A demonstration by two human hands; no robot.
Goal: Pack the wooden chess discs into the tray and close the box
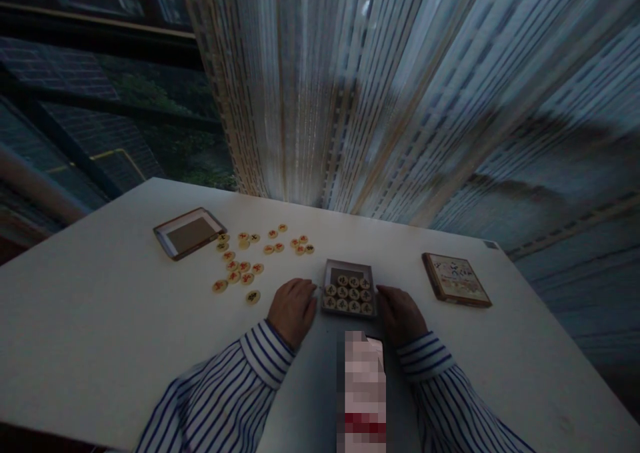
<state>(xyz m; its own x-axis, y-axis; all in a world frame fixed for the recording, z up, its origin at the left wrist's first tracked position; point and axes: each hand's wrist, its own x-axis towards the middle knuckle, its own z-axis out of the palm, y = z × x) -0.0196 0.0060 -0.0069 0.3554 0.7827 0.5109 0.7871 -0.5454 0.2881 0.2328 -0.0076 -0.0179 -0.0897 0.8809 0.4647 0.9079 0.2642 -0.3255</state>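
Note:
A small open box [348,264] sits on the table between my hands, with rows of round xiangqi pieces [354,293] lying in it. The pieces fill its near part, and a bare strip of its floor shows at the far left. My left hand [294,311] rests on the table just left of the box, fingers loosely extended and holding nothing visible. On the other side, my right hand [401,313] lies close to the box's right edge, its index finger stretched out. Whether that fingertip touches the box, I cannot tell. Loose xiangqi pieces [244,266], mostly red-marked, are scattered to the left.
An open shallow tray or lid [190,233] lies at the far left of the white table [125,293]. A flat box with a printed cover [457,279] lies at the right. Nearer me is a phone-like thing [365,389], blurred by pixels. A string curtain [320,106] hangs behind.

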